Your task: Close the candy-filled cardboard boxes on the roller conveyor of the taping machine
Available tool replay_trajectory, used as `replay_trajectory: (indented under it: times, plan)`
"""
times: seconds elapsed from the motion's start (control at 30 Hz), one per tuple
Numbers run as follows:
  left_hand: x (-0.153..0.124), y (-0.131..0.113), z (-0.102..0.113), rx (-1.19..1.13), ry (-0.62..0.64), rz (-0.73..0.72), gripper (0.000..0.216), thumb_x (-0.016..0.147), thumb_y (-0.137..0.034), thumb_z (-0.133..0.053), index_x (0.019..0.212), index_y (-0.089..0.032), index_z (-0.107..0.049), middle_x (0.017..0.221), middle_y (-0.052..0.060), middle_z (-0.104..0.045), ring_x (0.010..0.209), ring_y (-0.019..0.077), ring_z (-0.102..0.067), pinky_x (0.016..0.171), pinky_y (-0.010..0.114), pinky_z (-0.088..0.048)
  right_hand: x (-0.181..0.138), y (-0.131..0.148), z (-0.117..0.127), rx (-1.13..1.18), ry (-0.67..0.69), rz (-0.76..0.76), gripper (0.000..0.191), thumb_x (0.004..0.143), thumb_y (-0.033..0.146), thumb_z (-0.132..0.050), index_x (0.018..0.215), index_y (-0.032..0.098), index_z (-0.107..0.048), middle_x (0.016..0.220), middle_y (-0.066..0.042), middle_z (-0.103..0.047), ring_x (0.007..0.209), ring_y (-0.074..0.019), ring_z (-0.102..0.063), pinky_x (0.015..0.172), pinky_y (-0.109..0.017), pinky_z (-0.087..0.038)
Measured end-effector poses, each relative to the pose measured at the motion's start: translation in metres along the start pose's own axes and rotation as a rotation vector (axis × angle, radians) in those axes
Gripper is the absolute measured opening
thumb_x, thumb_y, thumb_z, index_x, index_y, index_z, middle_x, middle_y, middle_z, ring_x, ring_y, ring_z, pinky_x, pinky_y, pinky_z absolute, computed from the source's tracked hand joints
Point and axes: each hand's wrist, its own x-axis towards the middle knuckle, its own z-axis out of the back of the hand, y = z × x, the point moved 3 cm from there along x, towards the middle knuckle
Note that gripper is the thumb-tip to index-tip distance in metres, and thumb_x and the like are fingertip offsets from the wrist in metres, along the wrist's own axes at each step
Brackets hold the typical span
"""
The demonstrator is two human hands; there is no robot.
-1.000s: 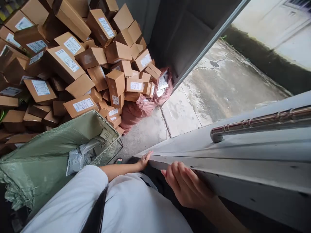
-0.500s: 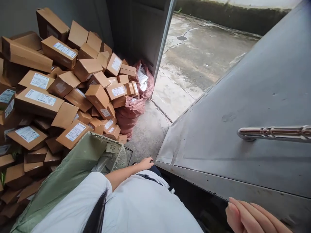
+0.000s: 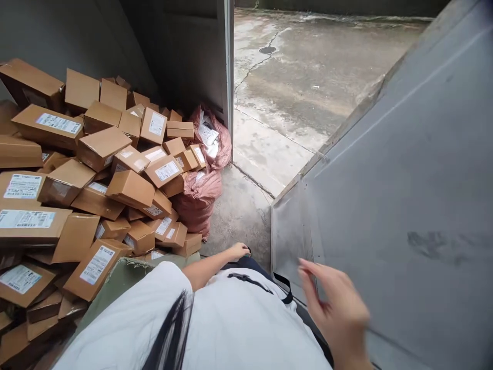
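The right hand [image 3: 339, 311] has a wide grip, fingers spread and empty. It is blurred and just in front of the grey metal door [image 3: 404, 169], which stands ajar on the right; contact cannot be told. The left hand [image 3: 239, 251] hangs low by the hip, its grip too small to tell. Beyond it lie pink sacks [image 3: 198, 198] and a heap of cardboard boxes [image 3: 96, 174] on the concrete floor [image 3: 239, 216].

Dark grey wall [image 3: 77, 41], concrete floor [image 3: 239, 216], wet daylit yard [image 3: 308, 77] outside.
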Motion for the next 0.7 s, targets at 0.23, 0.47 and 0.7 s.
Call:
replay_trajectory:
  times: [0.23, 0.47, 0.7]
  plan:
    - [0.043, 0.000, 0.112, -0.572, -0.342, 0.224, 0.026, 0.098, -0.031, -0.053, 0.115, -0.013, -0.061, 0.105, 0.009, -0.070, 0.078, 0.0113, -0.067, 0.070, 0.024, -0.053, 0.053, -0.140, -0.185, 0.325, 0.711, -0.489, 0.034, 0.090, 0.041, -0.049, 0.100, 0.019, -0.072, 0.091, -0.007, -0.076, 0.082, -0.0208, -0.071, 0.077, -0.033, -0.055]
    - [0.076, 0.044, 0.241, -0.955, -0.754, 0.429, 0.055, 0.099, -0.049, -0.045, 0.143, -0.017, -0.035, 0.138, 0.019, -0.056, 0.093, 0.0149, -0.070, 0.066, 0.020, -0.054, 0.138, -0.189, -0.388, 0.249, 1.184, -0.673, 0.020, 0.081, 0.023, -0.058, 0.093, 0.020, -0.073, 0.087, -0.003, -0.076, 0.084, -0.0179, -0.068, 0.081, -0.028, -0.050]
    - [0.138, 0.041, 0.343, -1.108, -0.898, 0.543, 0.047, 0.076, -0.050, -0.074, 0.098, -0.010, -0.062, 0.084, 0.012, -0.070, 0.058, 0.0173, -0.064, 0.049, 0.026, -0.051, 0.237, -0.229, -0.610, 0.093, 1.319, -0.871, 0.015, 0.079, 0.020, -0.066, 0.093, 0.015, -0.070, 0.071, 0.000, -0.068, 0.068, -0.0127, -0.063, 0.070, -0.025, -0.050]
